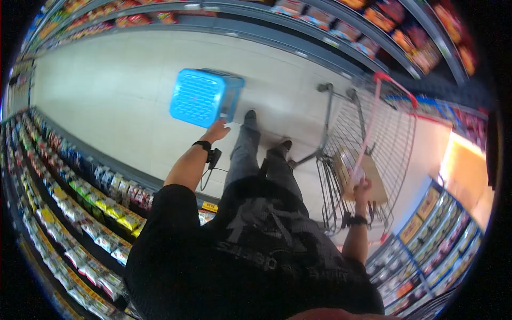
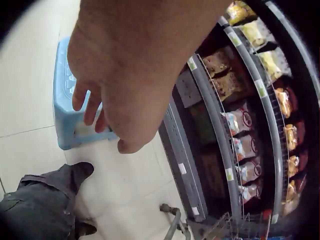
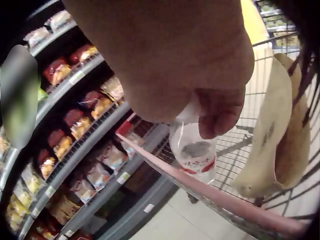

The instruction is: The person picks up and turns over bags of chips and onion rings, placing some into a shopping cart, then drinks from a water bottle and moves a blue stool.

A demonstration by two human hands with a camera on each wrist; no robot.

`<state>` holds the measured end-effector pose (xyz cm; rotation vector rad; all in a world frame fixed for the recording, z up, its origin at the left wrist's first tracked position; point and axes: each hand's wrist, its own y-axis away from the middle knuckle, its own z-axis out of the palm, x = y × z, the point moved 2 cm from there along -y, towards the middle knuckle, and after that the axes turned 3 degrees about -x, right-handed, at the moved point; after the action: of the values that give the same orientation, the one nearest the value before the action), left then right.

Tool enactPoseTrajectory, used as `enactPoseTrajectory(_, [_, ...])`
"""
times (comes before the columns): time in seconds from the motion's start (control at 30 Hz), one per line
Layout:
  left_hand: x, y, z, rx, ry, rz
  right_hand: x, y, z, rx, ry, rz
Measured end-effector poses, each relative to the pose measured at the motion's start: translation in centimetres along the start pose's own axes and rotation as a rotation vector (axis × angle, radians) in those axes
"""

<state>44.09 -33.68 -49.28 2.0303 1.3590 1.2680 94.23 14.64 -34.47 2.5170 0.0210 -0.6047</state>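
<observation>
A light blue plastic stool (image 1: 196,97) with a textured top stands on the floor ahead of my body. My left hand (image 1: 216,131) is at its near edge; in the left wrist view the fingers (image 2: 91,107) hang loosely and overlap the stool (image 2: 65,107). On the other side, my right hand (image 1: 362,189) is over the shopping cart (image 1: 397,144). Its curled fingers grip a clear plastic bottle (image 3: 196,152) with red print near the top end. The bottle hangs just behind the cart's pink handle bar (image 3: 200,191) in the right wrist view.
A tan bag (image 3: 265,132) is inside the cart. Shelves of packaged snacks (image 1: 112,210) line the near left, and another shelf (image 1: 320,32) runs along the far side. Pale tiled floor (image 1: 106,74) lies between them, with my shoes (image 1: 250,118) near the stool.
</observation>
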Motion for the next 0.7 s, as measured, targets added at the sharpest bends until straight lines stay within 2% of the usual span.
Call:
enactPoseTrajectory(0.03, [-1.4, -1.3, -0.2, 0.051, 0.008, 0.046, 0.8, -0.2, 0.6, -0.191, -0.715, 0.295])
enactPoseTrajectory(0.07, [-1.7, -2.5, -1.3, 0.031, 0.023, 0.001, -1.1, 1.4, 1.0, -0.103, -0.304, 0.282])
enactPoseTrajectory(0.13, [-1.3, -4.6, -4.1, -0.022, 0.053, -0.072, -4.8, 2.7, 2.0, 0.001, -0.255, 0.498])
enactPoseTrajectory(0.23, [-2.4, -9.1, -6.7, 0.077, -0.081, -0.067, -4.2, 0.6, 5.2, -0.099, -0.427, 0.299])
enactPoseTrajectory(0.27, [-2.5, -10.6, -7.5, 0.104, -0.130, -0.032, -7.2, 1.7, 6.5, -0.009, -0.168, 0.333])
enactPoseTrajectory(0.37, [-2.1, -15.5, -9.8, 0.138, -0.317, 0.056, -10.2, 3.1, 7.7, 0.135, 0.166, 0.127])
enactPoseTrajectory(0.4, [-1.5, -17.2, -10.4, 0.109, -0.359, 0.045, -9.5, 2.5, 7.7, 0.159, 0.217, 0.172])
enactPoseTrajectory(0.5, [0.0, -21.1, -11.5, 0.092, -0.513, 0.044, -7.8, 1.7, 7.1, 0.159, 0.293, -0.103])
enactPoseTrajectory(0.57, [-0.1, -23.5, -11.6, 0.091, -0.591, 0.043, -6.0, 0.8, 6.9, 0.067, 0.078, 0.056])
enactPoseTrajectory(0.63, [-0.7, -25.8, -11.6, -0.249, -0.608, -0.107, -5.3, 1.4, 7.1, 0.045, -0.068, 0.171])
enactPoseTrajectory(0.7, [-0.2, -26.2, -11.1, -0.119, -0.662, -0.073, -7.5, 2.1, 7.4, 0.082, -0.129, 0.233])
